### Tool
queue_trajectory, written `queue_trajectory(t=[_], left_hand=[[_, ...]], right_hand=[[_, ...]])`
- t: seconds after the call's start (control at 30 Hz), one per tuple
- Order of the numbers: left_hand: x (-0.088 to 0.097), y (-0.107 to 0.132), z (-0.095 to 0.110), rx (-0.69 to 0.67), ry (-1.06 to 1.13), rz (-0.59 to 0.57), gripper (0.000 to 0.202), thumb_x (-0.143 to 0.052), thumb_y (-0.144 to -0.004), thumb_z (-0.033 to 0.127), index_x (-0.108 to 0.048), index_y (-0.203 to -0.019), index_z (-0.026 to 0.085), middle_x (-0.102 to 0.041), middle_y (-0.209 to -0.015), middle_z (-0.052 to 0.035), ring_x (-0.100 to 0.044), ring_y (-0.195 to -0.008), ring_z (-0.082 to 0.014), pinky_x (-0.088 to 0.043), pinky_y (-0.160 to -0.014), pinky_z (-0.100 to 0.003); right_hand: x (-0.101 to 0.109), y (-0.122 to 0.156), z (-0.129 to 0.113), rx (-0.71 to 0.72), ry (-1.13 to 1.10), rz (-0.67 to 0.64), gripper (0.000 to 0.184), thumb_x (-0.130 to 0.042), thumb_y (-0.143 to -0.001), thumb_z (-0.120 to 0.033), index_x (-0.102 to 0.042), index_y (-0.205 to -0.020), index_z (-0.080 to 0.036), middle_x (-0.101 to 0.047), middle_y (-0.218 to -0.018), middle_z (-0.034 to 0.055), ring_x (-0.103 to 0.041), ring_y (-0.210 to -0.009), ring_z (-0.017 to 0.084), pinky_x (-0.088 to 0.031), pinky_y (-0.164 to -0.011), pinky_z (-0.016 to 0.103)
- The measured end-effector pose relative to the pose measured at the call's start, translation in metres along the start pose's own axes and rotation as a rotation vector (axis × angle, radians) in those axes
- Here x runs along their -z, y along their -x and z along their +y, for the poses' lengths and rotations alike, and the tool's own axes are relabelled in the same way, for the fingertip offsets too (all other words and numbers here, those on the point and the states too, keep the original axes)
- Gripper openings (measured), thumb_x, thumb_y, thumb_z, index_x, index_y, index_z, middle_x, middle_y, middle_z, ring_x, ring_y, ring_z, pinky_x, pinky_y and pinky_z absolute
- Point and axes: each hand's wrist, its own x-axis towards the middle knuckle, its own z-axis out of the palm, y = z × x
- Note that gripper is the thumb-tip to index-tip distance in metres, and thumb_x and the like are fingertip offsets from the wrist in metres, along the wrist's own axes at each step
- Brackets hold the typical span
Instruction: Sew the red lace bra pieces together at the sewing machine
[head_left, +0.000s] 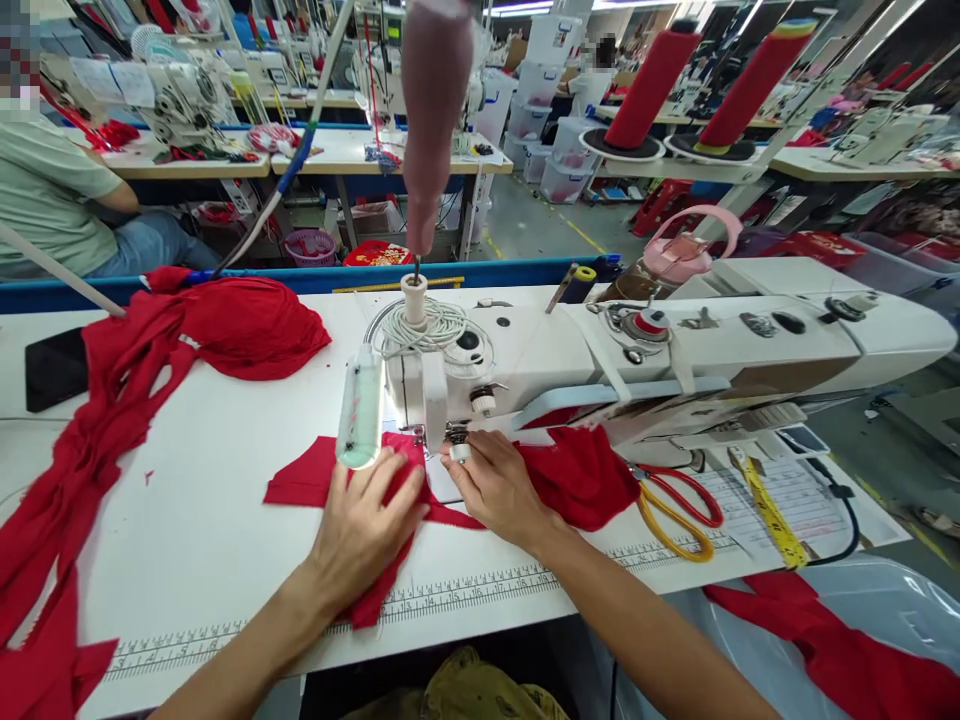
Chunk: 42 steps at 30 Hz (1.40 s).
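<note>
Left fingers [380, 478] spread atop the red fabric [304, 477].

Bare forearms [637, 610] angled inward, you lay your left hand [367, 525] palm down, fingers [384, 475] spread forward, while your right hand [501, 490] bends leftward close by, fingers curled.

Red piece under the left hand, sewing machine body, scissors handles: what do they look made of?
Red piece: matte fabric, lying limp and flat; fibre unclear.
Sewing machine body: probably painted metal, smooth white sheen.
Scissors handles: likely plastic or coated metal, smooth, solid-coloured.
</note>
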Motion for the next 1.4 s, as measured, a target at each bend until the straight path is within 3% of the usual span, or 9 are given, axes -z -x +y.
queue_trajectory(t=[0.13, 0.3, 0.4, 0.5, 0.7, 0.87, 1.0, 1.27, 1.4], left_hand=[[0.012, 0.024, 0.027, 0.112, 0.093, -0.109, 0.021, -0.057, -0.094, 0.036, -0.062, -0.099, 0.016, -0.064, -0.094, -0.0107, -0.059, -0.083, -0.0247, -0.051, -0.069, -0.037], [0.009, 0.050, 0.020, 0.213, 0.178, -0.106, 0.028, -0.037, -0.094, 0.005, -0.056, -0.110, 0.016, -0.061, -0.111, -0.0101, -0.059, -0.100, -0.0214, -0.051, -0.083, -0.032], [0.010, 0.039, 0.005, 0.230, 0.229, -0.041, 0.044, -0.028, -0.084, -0.008, -0.054, -0.110, 0.016, -0.060, -0.103, -0.0075, -0.058, -0.095, -0.0180, -0.050, -0.081, -0.029], [0.014, 0.018, -0.003, 0.259, 0.234, 0.016, 0.037, -0.034, -0.086, -0.002, -0.051, -0.116, 0.013, -0.055, -0.095, -0.0075, -0.055, -0.088, -0.0195, -0.050, -0.077, -0.031], [0.011, 0.006, -0.006, 0.096, -0.079, 0.059, 0.035, -0.041, -0.087, -0.002, -0.058, -0.113, 0.012, -0.049, -0.084, -0.0041, -0.046, -0.073, -0.0172, -0.040, -0.061, -0.027], [0.003, 0.008, -0.005, -0.039, -0.085, 0.054, 0.016, -0.049, -0.097, 0.012, -0.064, -0.095, 0.017, -0.048, -0.072, 0.0006, -0.042, -0.063, -0.0143, -0.029, -0.053, -0.028], [-0.003, 0.008, 0.000, -0.068, -0.040, -0.014, 0.019, -0.048, -0.098, 0.014, -0.066, -0.092, 0.017, -0.048, -0.066, 0.0010, -0.041, -0.060, -0.0155, -0.027, -0.052, -0.031], [-0.001, 0.003, 0.003, -0.093, 0.042, -0.052, 0.023, -0.050, -0.088, 0.006, -0.070, -0.099, 0.013, -0.058, -0.075, -0.0046, -0.048, -0.072, -0.0204, -0.044, -0.075, -0.040], [-0.006, 0.011, 0.010, -0.092, 0.059, -0.027, 0.029, -0.043, -0.092, 0.006, -0.070, -0.103, 0.008, -0.069, -0.105, -0.0135, -0.058, -0.110, -0.0289, -0.036, -0.108, -0.053]], right_hand=[[0.016, 0.012, -0.015, 0.105, -0.006, -0.161, 0.020, -0.044, -0.102, -0.022, -0.063, -0.095, -0.017, -0.062, -0.086, 0.0049, -0.053, -0.079, 0.019, -0.039, -0.074, 0.033], [0.021, 0.032, -0.026, 0.167, 0.009, -0.315, 0.017, -0.055, -0.100, -0.027, -0.061, -0.110, -0.016, -0.064, -0.095, 0.0052, -0.054, -0.085, 0.020, -0.035, -0.076, 0.034], [0.016, 0.032, -0.025, 0.174, 0.036, -0.312, 0.015, -0.056, -0.099, -0.029, -0.062, -0.103, -0.016, -0.065, -0.099, 0.0068, -0.055, -0.091, 0.021, -0.035, -0.083, 0.036], [0.012, 0.026, -0.023, 0.230, 0.021, -0.284, 0.019, -0.059, -0.098, -0.032, -0.061, -0.107, -0.015, -0.065, -0.113, 0.0091, -0.055, -0.103, 0.022, -0.034, -0.091, 0.037], [0.005, 0.022, -0.021, 0.290, -0.022, -0.253, 0.019, -0.061, -0.096, -0.033, -0.061, -0.098, -0.015, -0.068, -0.106, 0.0071, -0.056, -0.097, 0.020, -0.034, -0.090, 0.038], [0.003, 0.027, -0.021, 0.306, -0.015, -0.178, 0.020, -0.055, -0.099, -0.032, -0.062, -0.090, -0.016, -0.067, -0.089, 0.0037, -0.055, -0.084, 0.018, -0.034, -0.089, 0.039], [0.004, 0.028, -0.020, 0.318, -0.030, -0.154, 0.018, -0.056, -0.098, -0.032, -0.063, -0.096, -0.016, -0.068, -0.096, 0.0053, -0.056, -0.088, 0.018, -0.034, -0.089, 0.039], [0.005, 0.029, -0.020, 0.302, -0.006, -0.147, 0.022, -0.055, -0.099, -0.033, -0.063, -0.086, -0.017, -0.066, -0.082, 0.0031, -0.054, -0.079, 0.017, -0.033, -0.086, 0.038], [0.008, 0.028, -0.020, 0.298, 0.002, -0.145, 0.023, -0.053, -0.100, -0.031, -0.063, -0.085, -0.017, -0.066, -0.081, 0.0032, -0.053, -0.078, 0.017, -0.034, -0.087, 0.038]])
